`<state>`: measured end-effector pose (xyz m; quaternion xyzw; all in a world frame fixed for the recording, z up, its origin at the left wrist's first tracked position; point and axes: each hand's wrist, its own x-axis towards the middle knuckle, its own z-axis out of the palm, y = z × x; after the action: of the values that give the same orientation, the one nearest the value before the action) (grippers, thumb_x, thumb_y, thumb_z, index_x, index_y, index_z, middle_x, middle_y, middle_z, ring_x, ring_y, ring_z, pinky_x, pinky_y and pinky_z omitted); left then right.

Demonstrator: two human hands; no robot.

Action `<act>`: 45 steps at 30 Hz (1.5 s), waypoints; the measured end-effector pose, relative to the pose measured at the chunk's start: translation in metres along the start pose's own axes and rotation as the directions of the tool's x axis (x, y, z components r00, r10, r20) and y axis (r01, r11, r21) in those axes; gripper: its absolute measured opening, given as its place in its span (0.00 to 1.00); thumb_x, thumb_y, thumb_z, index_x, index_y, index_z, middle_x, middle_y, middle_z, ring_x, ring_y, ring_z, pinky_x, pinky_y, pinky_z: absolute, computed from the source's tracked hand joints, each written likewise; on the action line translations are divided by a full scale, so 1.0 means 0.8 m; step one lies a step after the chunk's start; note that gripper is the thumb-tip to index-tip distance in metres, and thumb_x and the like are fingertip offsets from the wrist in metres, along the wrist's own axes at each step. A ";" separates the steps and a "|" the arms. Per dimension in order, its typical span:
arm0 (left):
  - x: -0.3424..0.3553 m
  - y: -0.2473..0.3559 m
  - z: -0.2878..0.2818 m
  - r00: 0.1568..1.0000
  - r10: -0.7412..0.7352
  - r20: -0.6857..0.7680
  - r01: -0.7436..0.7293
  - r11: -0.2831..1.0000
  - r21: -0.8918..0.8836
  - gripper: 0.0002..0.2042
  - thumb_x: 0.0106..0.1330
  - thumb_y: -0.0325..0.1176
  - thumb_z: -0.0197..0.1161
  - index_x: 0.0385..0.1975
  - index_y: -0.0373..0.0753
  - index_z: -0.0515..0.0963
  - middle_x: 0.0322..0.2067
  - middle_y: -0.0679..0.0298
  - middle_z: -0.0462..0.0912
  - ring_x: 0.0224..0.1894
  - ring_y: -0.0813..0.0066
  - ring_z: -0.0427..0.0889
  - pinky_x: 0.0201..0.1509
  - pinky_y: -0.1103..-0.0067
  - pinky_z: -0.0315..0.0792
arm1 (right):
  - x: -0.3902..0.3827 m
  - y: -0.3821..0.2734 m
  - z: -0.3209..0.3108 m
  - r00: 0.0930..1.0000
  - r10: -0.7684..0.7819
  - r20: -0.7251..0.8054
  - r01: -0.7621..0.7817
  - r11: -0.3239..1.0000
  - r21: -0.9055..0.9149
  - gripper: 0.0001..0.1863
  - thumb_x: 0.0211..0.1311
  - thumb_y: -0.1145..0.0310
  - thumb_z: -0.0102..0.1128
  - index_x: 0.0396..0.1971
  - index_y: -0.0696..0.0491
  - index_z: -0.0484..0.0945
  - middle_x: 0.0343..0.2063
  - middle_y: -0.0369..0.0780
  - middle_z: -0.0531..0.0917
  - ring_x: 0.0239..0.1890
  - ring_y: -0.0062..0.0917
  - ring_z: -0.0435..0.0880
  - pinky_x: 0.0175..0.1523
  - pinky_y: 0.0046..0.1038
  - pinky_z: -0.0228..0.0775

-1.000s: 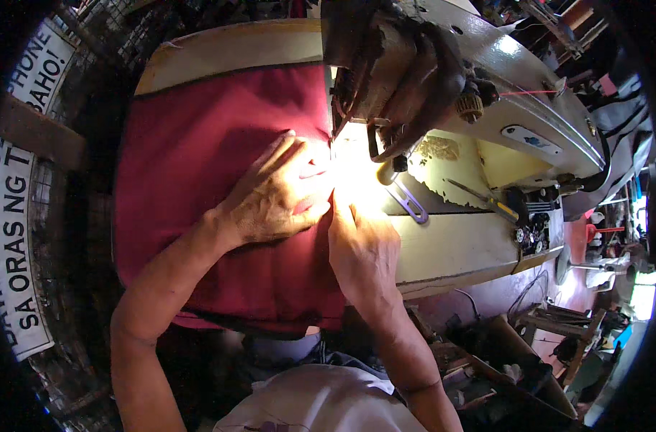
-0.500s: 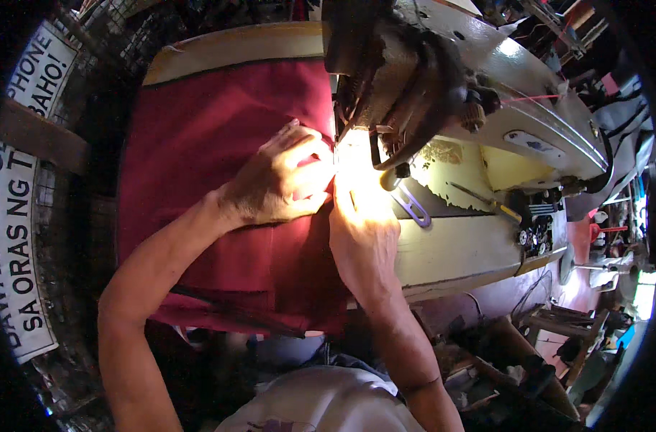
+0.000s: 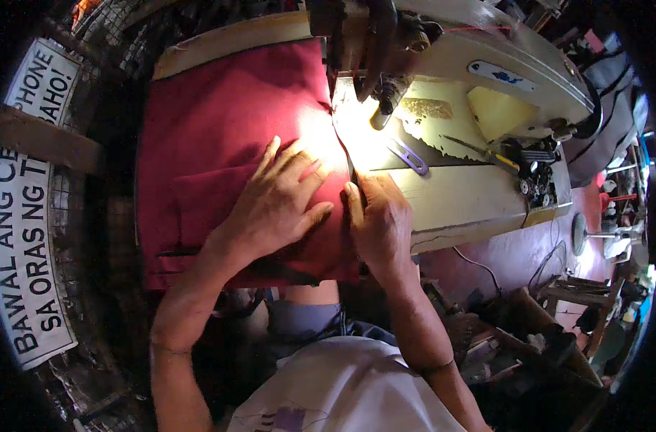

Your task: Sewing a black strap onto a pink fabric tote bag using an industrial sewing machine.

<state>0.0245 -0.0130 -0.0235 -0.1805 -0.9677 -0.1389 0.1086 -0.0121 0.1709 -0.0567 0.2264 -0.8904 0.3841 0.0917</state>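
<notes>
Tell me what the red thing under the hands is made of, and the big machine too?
The red cloth looks like woven fabric, matte and soft: it folds and creases under the left hand and right hand. The sewing machine seems to be painted metal, cream and glossy, with worn, chipped patches.
</notes>
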 end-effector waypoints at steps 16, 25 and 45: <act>0.015 -0.027 0.030 0.997 0.040 -0.065 -0.047 0.993 -0.111 0.23 0.58 0.42 0.70 0.51 0.38 0.77 0.52 0.49 0.75 0.59 0.46 0.72 0.72 0.53 0.60 | -0.003 0.011 0.002 0.985 -0.169 0.044 0.172 0.982 -0.072 0.10 0.62 0.72 0.61 0.43 0.54 0.82 0.30 0.42 0.78 0.33 0.40 0.80 0.39 0.39 0.73; 0.023 -0.032 0.027 0.990 0.118 -0.074 -0.123 0.989 -0.075 0.24 0.58 0.41 0.67 0.55 0.41 0.78 0.54 0.51 0.75 0.62 0.49 0.68 0.73 0.53 0.56 | 0.003 0.003 -0.007 0.955 -0.239 0.178 0.260 0.960 -0.107 0.19 0.49 0.75 0.58 0.44 0.62 0.78 0.34 0.43 0.78 0.39 0.38 0.81 0.42 0.37 0.75; 0.059 -0.078 0.035 0.985 0.170 -0.040 -0.174 0.975 -0.139 0.21 0.55 0.36 0.66 0.49 0.37 0.79 0.52 0.56 0.77 0.61 0.57 0.72 0.72 0.50 0.60 | 0.049 0.004 0.010 0.968 -0.197 0.158 0.218 0.968 -0.127 0.11 0.57 0.74 0.56 0.41 0.58 0.78 0.34 0.45 0.82 0.35 0.41 0.84 0.37 0.38 0.78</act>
<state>-0.0468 -0.0452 -0.0514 -0.2690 -0.9344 -0.1998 0.1207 -0.0479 0.1539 -0.0513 0.3385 -0.8914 0.2899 0.0827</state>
